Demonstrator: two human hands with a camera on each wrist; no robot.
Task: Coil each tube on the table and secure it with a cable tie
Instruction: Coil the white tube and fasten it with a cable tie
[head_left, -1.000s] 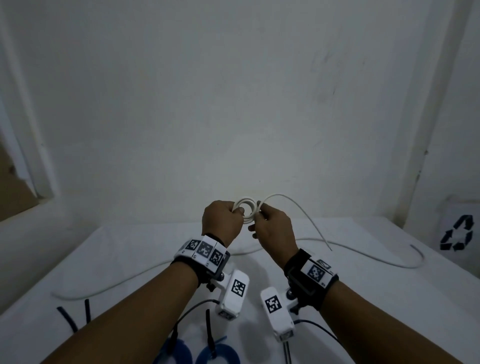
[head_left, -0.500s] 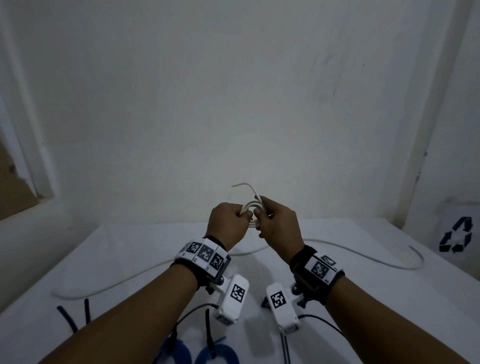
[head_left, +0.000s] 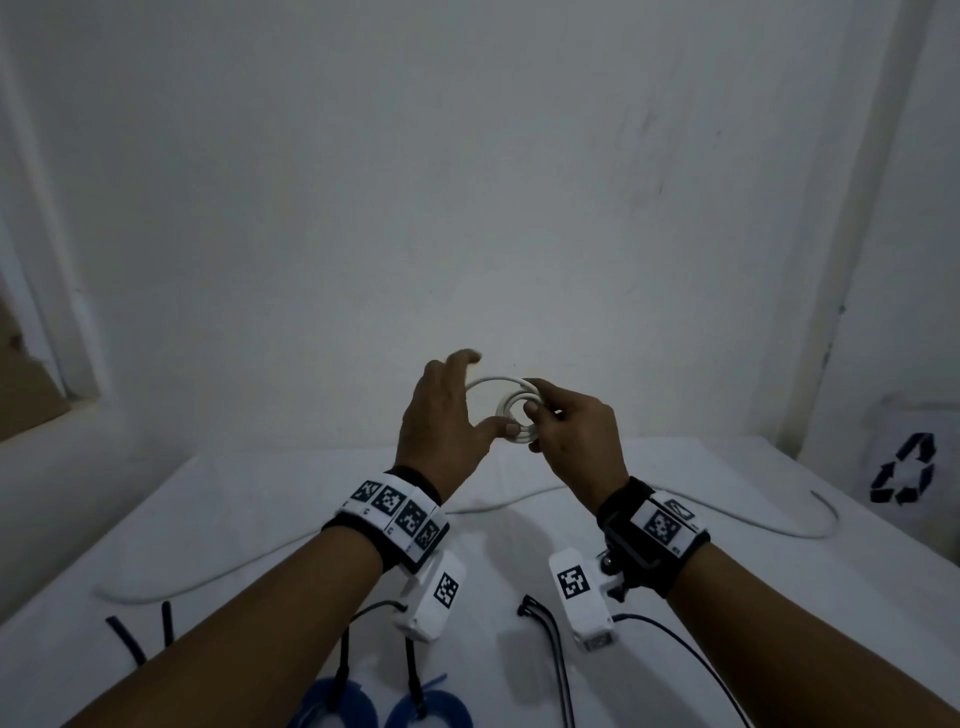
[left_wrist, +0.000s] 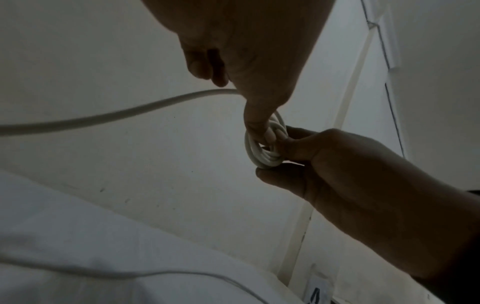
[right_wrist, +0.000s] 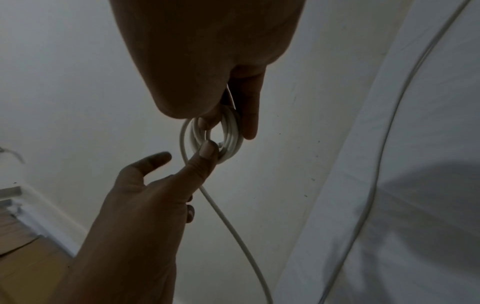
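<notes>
White tube (head_left: 511, 410), white table (head_left: 260, 519)

The coiled tube (head_left: 514, 410) is looking like smooth white plastic with a faint sheen, its turns catching light in the right wrist view. The tabletop (head_left: 260, 519) is showing a matt white cloth cover, softly creased. The wall (head_left: 467, 182) is showing matt white paint, scuffed and speckled. The wrist bands (head_left: 631, 512) are appearing as matt black fabric carrying smooth white plastic blocks (head_left: 582, 597) with printed markers
</notes>
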